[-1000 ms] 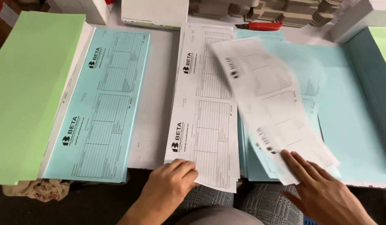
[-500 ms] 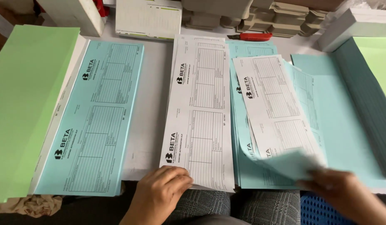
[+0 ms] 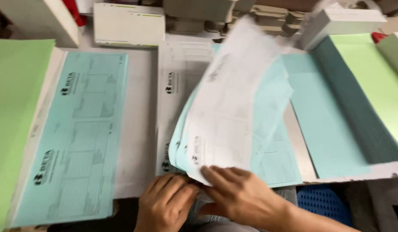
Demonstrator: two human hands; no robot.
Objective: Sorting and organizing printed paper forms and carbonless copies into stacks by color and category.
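My right hand (image 3: 244, 195) pinches the near end of a small bundle of long sheets, a white printed form (image 3: 233, 103) on top of light blue ones (image 3: 274, 107). The bundle is lifted and slanted, blurred by motion, and partly covers the stack of white forms (image 3: 175, 73) in the middle of the table. My left hand (image 3: 164, 202) lies with bent fingers at the near edge of that white stack, right beside the bundle's corner. The blur hides whether it grips any paper.
A light blue form stack (image 3: 83, 129) and a green paper stack (image 3: 14, 111) lie at left. Plain blue sheets (image 3: 323, 120) and green paper (image 3: 370, 86) lie at right. A white box (image 3: 128, 23) and grey moulded trays (image 3: 199, 13) stand behind. A blue crate (image 3: 321, 202) sits below the table edge.
My right hand has gathered the white form together with blue sheets from the right stack and swung them up and leftward over the white stack. My left hand stayed at the near edge.
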